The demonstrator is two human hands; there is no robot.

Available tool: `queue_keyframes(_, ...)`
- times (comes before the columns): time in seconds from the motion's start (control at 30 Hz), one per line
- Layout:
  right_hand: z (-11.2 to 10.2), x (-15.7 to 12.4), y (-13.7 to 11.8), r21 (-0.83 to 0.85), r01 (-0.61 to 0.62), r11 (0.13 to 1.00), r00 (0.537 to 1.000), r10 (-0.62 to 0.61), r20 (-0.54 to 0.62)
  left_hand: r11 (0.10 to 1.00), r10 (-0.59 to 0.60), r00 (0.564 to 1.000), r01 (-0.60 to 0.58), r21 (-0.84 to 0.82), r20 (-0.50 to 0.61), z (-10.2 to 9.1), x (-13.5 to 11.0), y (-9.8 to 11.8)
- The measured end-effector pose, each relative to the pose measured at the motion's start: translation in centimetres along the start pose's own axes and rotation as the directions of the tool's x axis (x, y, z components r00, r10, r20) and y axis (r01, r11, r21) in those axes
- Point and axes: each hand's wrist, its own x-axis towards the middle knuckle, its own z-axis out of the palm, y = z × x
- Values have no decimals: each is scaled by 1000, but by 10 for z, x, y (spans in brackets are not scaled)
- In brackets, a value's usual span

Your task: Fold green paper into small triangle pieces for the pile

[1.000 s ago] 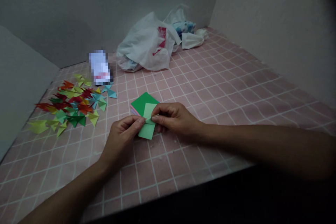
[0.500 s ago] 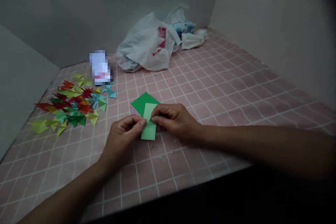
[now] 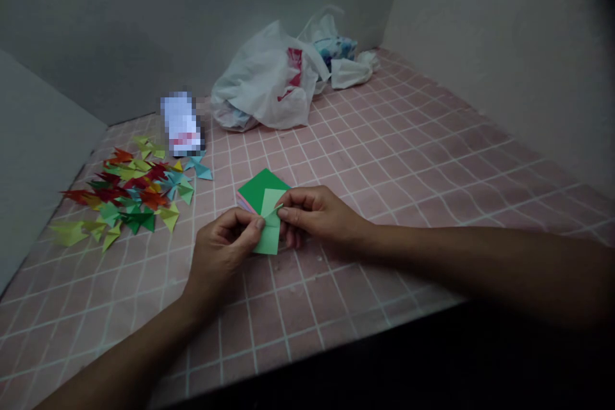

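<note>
A light green paper strip is held between both hands just above the pink tiled surface. My left hand pinches its left edge with thumb and fingers pressed together. My right hand pinches the right edge near the middle, where a small corner of the paper sticks up. Right behind the strip lies a small stack of square papers, dark green on top with pink edges showing beneath.
A heap of folded paper shapes in red, green, yellow and blue lies at the left. A blurred white container stands behind it. White plastic bags lie at the back by the grey walls. The surface's dark front edge runs below my arms.
A corner of the light green strip has been lifted up at the pinch point. Both hands have stayed in nearly the same place.
</note>
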Motion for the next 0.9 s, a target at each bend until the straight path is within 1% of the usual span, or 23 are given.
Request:
queue_keyframes(0.1,0,0,-1,-13,-17,1000,1000,17,10,1000,-1,1000,1,-26,2,0,-1,1)
queue_keyframes(0.2,-1,1,-1,-31,-25,999,999,27,36,999,-14,1000,13,-46,-27,-1,-1,1)
queue_keyframes(0.33,-1,1,0,-92,-28,995,996,35,80,997,-29,999,27,-70,-29,-2,0,-1)
queue_keyframes(0.47,0,0,2,-127,-30,991,998,37,50,992,-51,999,51,-114,0,-2,1,-5)
queue_keyframes(0.63,2,0,1,-143,-25,989,999,31,45,993,-68,998,67,-96,-12,-1,1,-1)
queue_keyframes(0.8,3,-2,0,-180,-16,984,999,22,28,999,-25,999,24,-35,-27,1,-1,6)
queue_keyframes(0.9,3,-3,-1,-191,-12,982,1000,14,13,999,-25,1000,25,-36,-6,2,0,5)
